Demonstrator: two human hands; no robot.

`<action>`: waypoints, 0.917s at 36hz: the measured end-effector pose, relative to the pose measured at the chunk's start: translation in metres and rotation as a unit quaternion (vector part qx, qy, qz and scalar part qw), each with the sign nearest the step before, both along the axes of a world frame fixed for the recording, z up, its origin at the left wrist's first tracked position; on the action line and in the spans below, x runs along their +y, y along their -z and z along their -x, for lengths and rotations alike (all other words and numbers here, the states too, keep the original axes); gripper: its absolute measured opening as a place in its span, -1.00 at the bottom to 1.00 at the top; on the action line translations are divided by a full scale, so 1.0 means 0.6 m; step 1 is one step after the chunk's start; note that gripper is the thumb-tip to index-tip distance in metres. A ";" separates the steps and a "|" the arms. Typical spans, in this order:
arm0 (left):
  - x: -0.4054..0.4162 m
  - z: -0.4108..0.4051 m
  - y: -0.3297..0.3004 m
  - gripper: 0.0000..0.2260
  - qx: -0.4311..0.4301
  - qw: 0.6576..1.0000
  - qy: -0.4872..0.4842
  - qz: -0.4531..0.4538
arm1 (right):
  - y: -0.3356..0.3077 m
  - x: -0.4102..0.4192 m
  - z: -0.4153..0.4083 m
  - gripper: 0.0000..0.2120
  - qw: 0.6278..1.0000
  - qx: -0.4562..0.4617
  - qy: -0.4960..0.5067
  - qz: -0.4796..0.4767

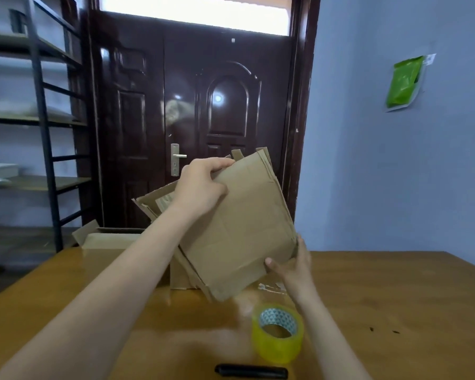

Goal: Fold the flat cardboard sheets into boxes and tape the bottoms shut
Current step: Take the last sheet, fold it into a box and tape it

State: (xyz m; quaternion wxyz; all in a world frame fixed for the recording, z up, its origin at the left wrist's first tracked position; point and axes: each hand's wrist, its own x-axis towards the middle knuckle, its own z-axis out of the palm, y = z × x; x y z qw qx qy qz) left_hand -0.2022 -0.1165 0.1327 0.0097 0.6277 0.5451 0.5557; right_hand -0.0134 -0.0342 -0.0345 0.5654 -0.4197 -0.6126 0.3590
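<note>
A: What's the surface?
B: Wooden table [395, 297], glossy orange-brown top.
A: What's on it?
B: Yellow tape roll [279, 331] upright near the front. Black marker-like object [251, 371] lying flat just in front of it. Open cardboard box [104, 238] at the back left edge. Small white scraps [270, 287] behind the tape.

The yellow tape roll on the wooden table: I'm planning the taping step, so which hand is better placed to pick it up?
The right hand. It grips the flat brown cardboard sheet at its lower corner, just above the yellow tape roll. The left hand holds the sheet's top edge, farther away.
</note>
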 end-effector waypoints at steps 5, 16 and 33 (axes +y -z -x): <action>0.002 0.026 0.015 -0.49 0.060 0.997 -0.021 0.040 | 0.013 -0.004 0.035 -0.39 0.996 -0.032 -0.085 0.001; 0.019 0.060 0.096 -0.48 0.131 0.986 -0.018 0.104 | 0.058 -0.013 0.085 -0.30 0.985 -0.048 -0.146 0.082; 0.036 0.098 0.164 -0.66 0.159 0.987 -0.001 -0.027 | 0.055 0.012 0.096 0.03 0.987 -0.017 -0.148 0.053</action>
